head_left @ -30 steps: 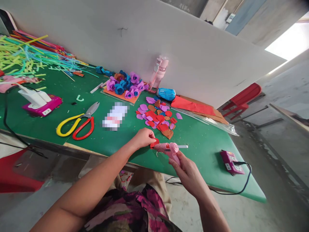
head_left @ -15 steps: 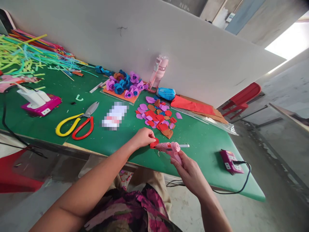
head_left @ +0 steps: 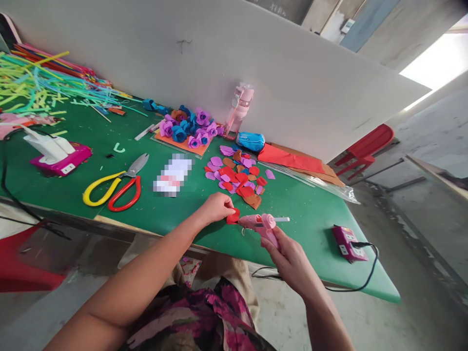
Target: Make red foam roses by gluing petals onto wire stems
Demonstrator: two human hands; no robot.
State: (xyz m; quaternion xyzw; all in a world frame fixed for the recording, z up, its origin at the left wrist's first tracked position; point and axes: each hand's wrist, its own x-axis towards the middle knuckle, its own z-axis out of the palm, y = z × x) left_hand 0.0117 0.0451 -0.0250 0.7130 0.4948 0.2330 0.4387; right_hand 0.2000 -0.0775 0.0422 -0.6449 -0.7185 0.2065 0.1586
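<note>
Between the thumb and fingers of my left hand (head_left: pixel 218 206) is a red petal (head_left: pixel 233 217), held over the table's near side. My right hand (head_left: pixel 285 248) is wrapped round the handle of a pink glue gun (head_left: pixel 258 222), its nozzle pointing left at the petal's right edge. A white glue stick (head_left: pixel 281 219) juts from the gun's back end. Just beyond my hands lies a loose heap of petals (head_left: pixel 239 176) in red, purple, brown and blue. Farther back, finished purple, blue and brown flowers (head_left: pixel 190 126) rest on an orange sheet (head_left: pixel 171 140).
Scissors (head_left: pixel 126 180) with yellow and red handles lie left on the green table (head_left: pixel 303 195). Purple power strips (head_left: pixel 345 243) sit near both ends, with cords. A pink bottle (head_left: pixel 239 109), a blue pouch (head_left: pixel 251 141) and red sheets (head_left: pixel 288 158) line the partition. Colourful strips (head_left: pixel 54 80) cover the far left.
The glue gun in my right hand has shifted slightly right, its nozzle drawing back from the petal. My left hand stays nearly in place, the red petal at a slightly different angle.
</note>
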